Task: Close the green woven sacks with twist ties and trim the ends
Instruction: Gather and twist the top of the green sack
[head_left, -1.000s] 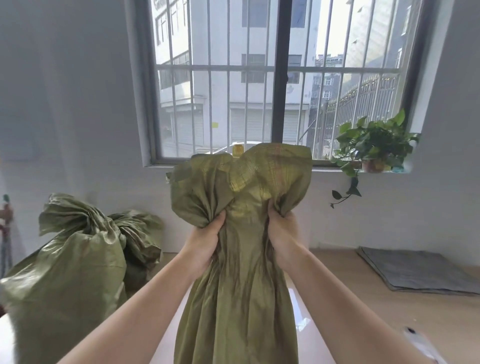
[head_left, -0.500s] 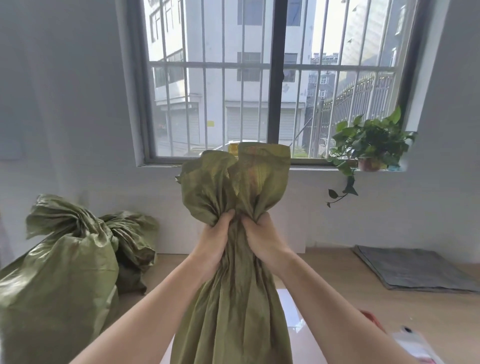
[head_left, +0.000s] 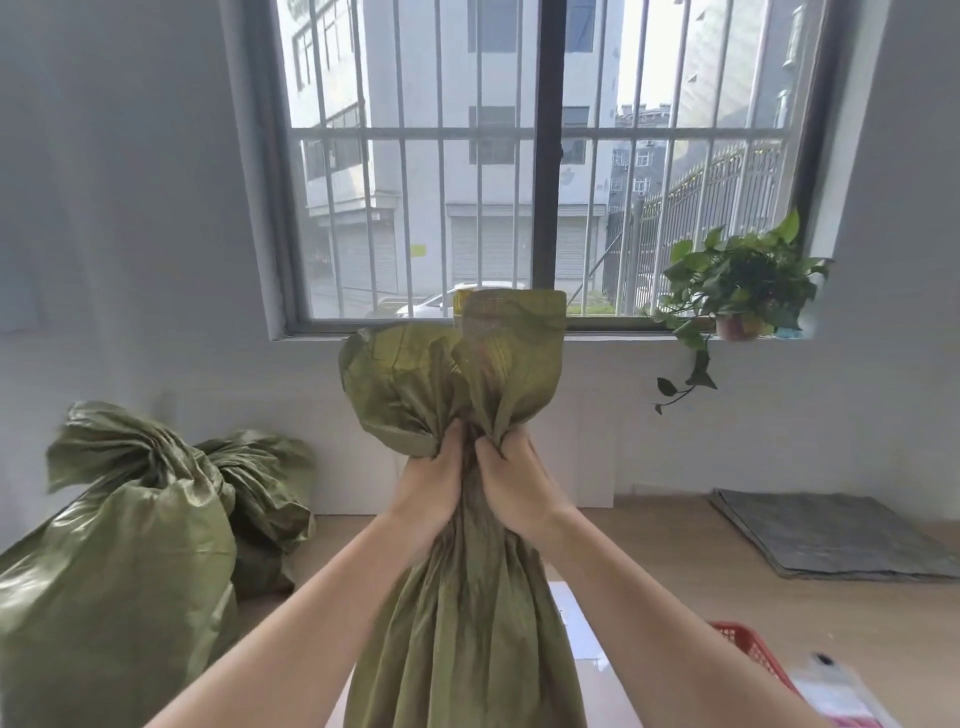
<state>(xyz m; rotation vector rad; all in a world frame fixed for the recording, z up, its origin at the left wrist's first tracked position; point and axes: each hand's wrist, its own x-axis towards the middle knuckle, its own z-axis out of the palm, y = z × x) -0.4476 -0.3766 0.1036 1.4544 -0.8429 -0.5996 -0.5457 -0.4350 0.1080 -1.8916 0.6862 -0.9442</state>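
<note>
Two-handed, clenching the gathered neck of the upright green sack (head_left: 467, 634), left hand (head_left: 427, 496) touching right hand (head_left: 522, 491), level, loose mouth flaring above.

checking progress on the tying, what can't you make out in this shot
Head view only:
Held green woven sack: left hand and right hand cover its neck, so any twist tie is hidden; lower edge cuts its bottom.
Red plastic mesh basket: mostly behind the right forearm.
Whitish packet, lower right corner: blurred, unidentifiable.
Stuffed green sack at left: folds hide any tie.
</note>
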